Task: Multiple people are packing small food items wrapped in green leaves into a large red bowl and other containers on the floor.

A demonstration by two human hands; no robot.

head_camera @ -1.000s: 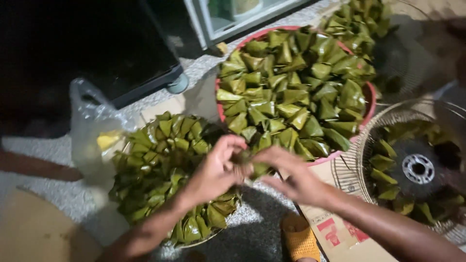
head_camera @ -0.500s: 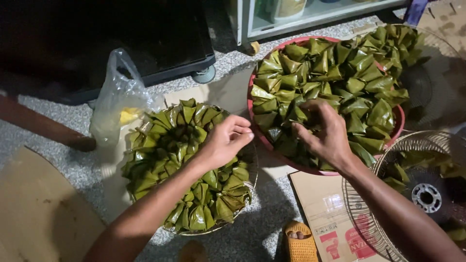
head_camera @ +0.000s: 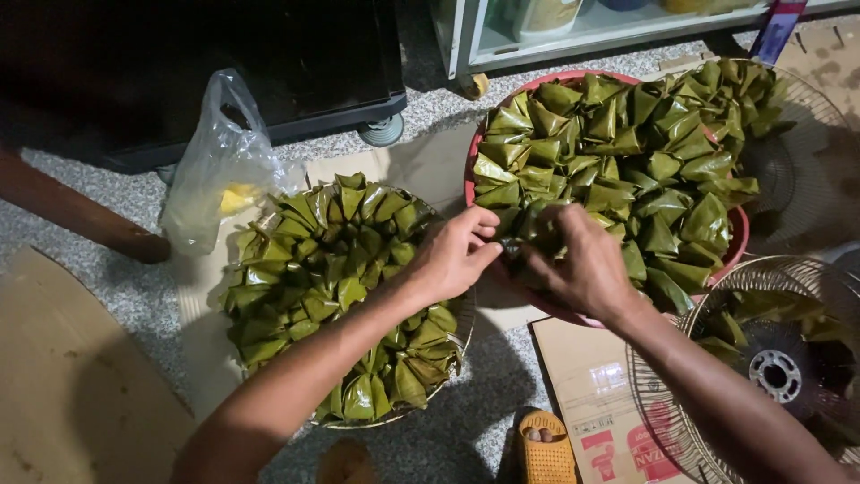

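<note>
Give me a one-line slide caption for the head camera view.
Left hand and right hand meet over leaf-wrapped parcels at the red basin's rim.

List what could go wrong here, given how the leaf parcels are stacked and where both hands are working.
1. The green leaf-wrapped pyramid parcels are heaped above the rim of the red round plastic basin; pulling one out at its near edge, where the left hand and right hand meet, may send neighbours sliding off.
2. The round wire fan-guard tray is equally full, so the left forearm above it might knock parcels loose.
</note>
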